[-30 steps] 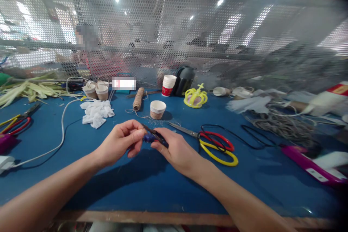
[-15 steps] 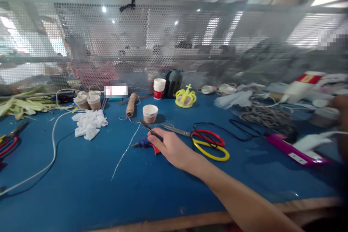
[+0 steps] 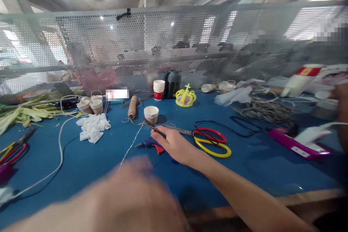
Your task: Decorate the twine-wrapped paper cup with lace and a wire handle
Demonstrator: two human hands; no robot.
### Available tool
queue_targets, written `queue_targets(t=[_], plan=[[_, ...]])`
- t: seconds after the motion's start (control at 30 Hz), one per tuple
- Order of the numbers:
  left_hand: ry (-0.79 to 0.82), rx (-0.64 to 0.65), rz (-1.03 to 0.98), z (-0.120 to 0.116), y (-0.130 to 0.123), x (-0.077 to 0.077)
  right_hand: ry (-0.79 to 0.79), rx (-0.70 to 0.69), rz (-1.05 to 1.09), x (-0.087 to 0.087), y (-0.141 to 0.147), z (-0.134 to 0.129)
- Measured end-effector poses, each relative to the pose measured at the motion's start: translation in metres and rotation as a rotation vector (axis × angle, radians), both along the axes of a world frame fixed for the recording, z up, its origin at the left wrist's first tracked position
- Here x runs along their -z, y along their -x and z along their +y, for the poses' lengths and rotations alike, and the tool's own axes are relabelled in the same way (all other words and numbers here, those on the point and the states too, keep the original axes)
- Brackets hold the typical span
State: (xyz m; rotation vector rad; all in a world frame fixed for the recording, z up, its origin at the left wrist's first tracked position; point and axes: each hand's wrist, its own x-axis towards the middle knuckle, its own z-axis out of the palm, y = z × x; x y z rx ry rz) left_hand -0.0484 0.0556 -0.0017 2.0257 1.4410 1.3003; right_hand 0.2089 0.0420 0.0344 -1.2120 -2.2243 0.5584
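Note:
My right hand (image 3: 175,143) is closed round a pair of slim black tweezers (image 3: 154,127), pointing forward and left. From near their tip a thin whitish twisted strand (image 3: 132,143) slants down toward me. Just beyond the tip is a small paper cup (image 3: 151,114) with a white rim and brown side. A blue glue gun (image 3: 149,143) with a red trigger lies beneath the right hand. My left hand (image 3: 133,195) is a large blur in the near foreground, crossing the strand's lower end; its fingers cannot be made out.
Large scissors (image 3: 214,148) with red and yellow handles lie right of my hand, by a black cord and purple power strip (image 3: 296,145). Twine (image 3: 132,107), stacked cups (image 3: 158,90), a dark flask (image 3: 173,84) and a yellow crown (image 3: 185,97) stand behind. Crumpled white cloth (image 3: 94,127) lies left.
My left hand has come into view from the lower left, over the near part of the table. My right hand keeps the tweezers in nearly the same place; the view has shifted slightly.

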Motion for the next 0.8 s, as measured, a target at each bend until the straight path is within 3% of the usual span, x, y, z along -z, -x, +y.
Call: queue_targets(t=[0.1,0.2,0.3,0.47,0.67,0.8], plan=[[-0.198,0.027,0.190,-0.038,-0.013,-0.051,-0.051,0.038,-0.001,-0.001,0.000,0.003],[-0.398,0.006,0.399,-0.041,-0.031,-0.076,-0.071,0.054,-0.013,-0.002,0.000,0.004],[-0.243,0.046,0.267,-0.028,-0.045,-0.068,-0.109,0.051,0.000,0.000,0.002,0.002],[0.398,0.258,-0.312,-0.027,-0.070,-0.044,-0.151,0.024,-0.045,0.006,0.007,-0.005],[0.464,0.328,-0.691,-0.036,-0.088,-0.039,-0.267,0.061,-0.122,0.010,0.009,-0.007],[0.553,0.462,-0.848,-0.035,-0.085,-0.033,-0.282,0.038,-0.153,0.008,0.007,-0.009]])
